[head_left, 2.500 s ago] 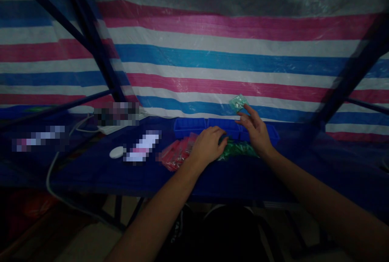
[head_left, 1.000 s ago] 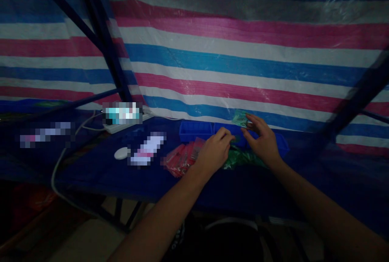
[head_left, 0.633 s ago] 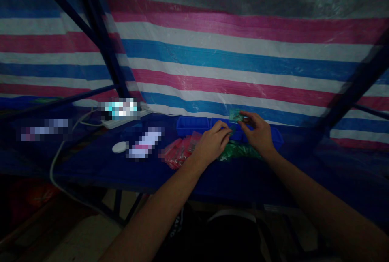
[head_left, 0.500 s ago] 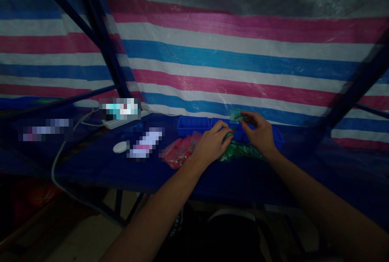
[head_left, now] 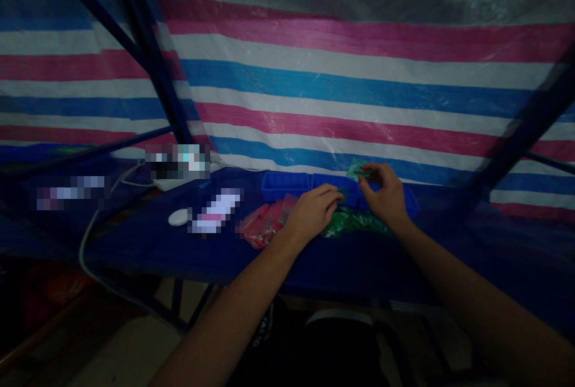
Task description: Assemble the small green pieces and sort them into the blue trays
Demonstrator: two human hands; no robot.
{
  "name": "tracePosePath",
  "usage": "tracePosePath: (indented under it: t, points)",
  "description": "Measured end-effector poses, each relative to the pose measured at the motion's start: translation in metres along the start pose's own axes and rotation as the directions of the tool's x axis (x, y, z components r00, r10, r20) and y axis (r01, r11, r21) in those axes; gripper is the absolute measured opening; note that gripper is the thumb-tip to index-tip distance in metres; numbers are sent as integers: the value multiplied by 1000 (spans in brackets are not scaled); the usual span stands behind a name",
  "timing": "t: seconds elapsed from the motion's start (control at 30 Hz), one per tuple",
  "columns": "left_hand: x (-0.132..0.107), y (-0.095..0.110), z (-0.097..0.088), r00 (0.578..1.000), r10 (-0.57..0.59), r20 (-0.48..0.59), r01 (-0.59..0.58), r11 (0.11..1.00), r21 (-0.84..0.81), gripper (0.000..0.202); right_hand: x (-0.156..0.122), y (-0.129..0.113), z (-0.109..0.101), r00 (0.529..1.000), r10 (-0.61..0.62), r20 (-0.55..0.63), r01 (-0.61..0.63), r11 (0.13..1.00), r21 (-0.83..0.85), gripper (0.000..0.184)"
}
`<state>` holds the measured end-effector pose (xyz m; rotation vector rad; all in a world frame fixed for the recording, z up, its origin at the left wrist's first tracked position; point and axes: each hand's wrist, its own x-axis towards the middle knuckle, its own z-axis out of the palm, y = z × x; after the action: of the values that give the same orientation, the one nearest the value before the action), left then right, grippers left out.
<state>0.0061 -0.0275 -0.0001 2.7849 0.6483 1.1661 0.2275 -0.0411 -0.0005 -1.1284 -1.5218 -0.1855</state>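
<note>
My right hand (head_left: 385, 195) pinches a small green packet (head_left: 359, 170) just above the row of blue trays (head_left: 287, 184). A pile of more green packets (head_left: 354, 222) lies on the dark blue table (head_left: 179, 249) under that hand. My left hand (head_left: 313, 212) rests beside it, fingers curled and pinched near the tray edge; what is in them is too dark to see. A heap of red packets (head_left: 265, 225) lies just left of my left hand.
A small white round object (head_left: 179, 217) and a white power strip with a cable (head_left: 179, 178) lie at the table's left. A striped pink, blue and white tarpaulin (head_left: 341, 87) hangs behind. Dark metal poles (head_left: 139, 51) slant across the left and right.
My right hand has lowered the green packet from mid-air to just above the trays and closed its fingers on it. My left hand shifted slightly toward it.
</note>
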Motion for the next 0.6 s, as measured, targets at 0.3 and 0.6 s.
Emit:
tracePosePath:
  t: [0.3, 0.6]
  points:
    - [1, 6, -5, 1000, -25, 11, 25, 1000, -2, 29, 1, -2, 1, 999, -22, 40, 23, 1000, -11, 22]
    - [1, 18, -1, 996, 40, 79, -40, 999, -6, 18, 2, 2, 2, 996, 15, 83, -20, 998, 67, 34]
